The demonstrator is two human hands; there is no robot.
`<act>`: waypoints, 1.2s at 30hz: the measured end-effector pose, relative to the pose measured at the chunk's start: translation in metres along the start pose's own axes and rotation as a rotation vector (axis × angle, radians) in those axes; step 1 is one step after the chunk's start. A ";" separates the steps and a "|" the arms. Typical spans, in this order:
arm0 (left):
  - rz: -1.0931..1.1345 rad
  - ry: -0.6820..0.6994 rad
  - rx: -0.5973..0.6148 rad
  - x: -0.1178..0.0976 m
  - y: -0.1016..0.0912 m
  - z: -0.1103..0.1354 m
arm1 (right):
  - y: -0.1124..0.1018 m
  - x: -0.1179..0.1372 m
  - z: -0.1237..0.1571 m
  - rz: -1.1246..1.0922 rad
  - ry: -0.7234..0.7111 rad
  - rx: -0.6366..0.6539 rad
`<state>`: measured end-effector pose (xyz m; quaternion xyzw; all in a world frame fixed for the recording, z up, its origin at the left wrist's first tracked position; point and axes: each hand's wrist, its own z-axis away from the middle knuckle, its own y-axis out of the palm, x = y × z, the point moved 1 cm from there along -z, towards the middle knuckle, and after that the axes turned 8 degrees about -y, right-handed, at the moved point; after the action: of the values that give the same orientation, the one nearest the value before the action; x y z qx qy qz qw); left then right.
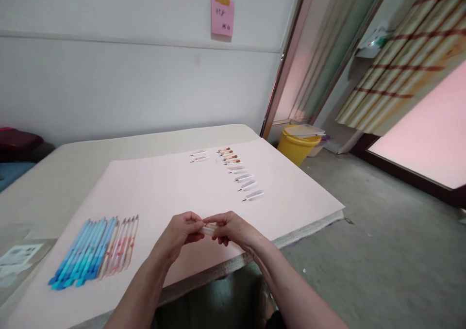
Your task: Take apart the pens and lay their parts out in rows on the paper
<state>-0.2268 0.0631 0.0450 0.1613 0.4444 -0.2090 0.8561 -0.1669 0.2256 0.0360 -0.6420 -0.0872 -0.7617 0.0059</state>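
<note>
In the head view, you are working on a small, pale, clear-looking piece (pixel 208 229) pinched between your hands near the table's front edge. The step in hand seems to be fine two-handed fingertip work on that piece, with the detail too small to read. From this hold, the next move seems to call for a light, steady pinch with both ends kept in line.

Your left hand (pixel 183 233) comes in from between seven and eight o'clock, thumb and forefinger narrowed on the piece's left end. Your right hand (pixel 233 229) comes in from four o'clock, its thumb and forefinger closed on the right end and the other fingers curled beneath. Whether either hand rests on the pink sheet (pixel 171 186), you cannot tell from here.

Taking your hands as the dial's centre, the blue pens (pixel 82 256) and, beside them, the pale red-marked pens (pixel 125 246) lie side by side towards nine o'clock. Slim white pieces with dark tips (pixel 254 196) and several brown-ended pieces (pixel 229 160) run in a column around one o'clock.
</note>
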 end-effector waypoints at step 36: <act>0.566 0.154 -0.404 0.014 -0.014 -0.045 | 0.065 -0.015 0.011 1.451 -0.344 0.011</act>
<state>-0.2581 0.0687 0.0075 0.1206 0.4776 0.1413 0.8587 -0.1452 0.1619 0.0311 -0.6484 0.3547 -0.4550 0.4967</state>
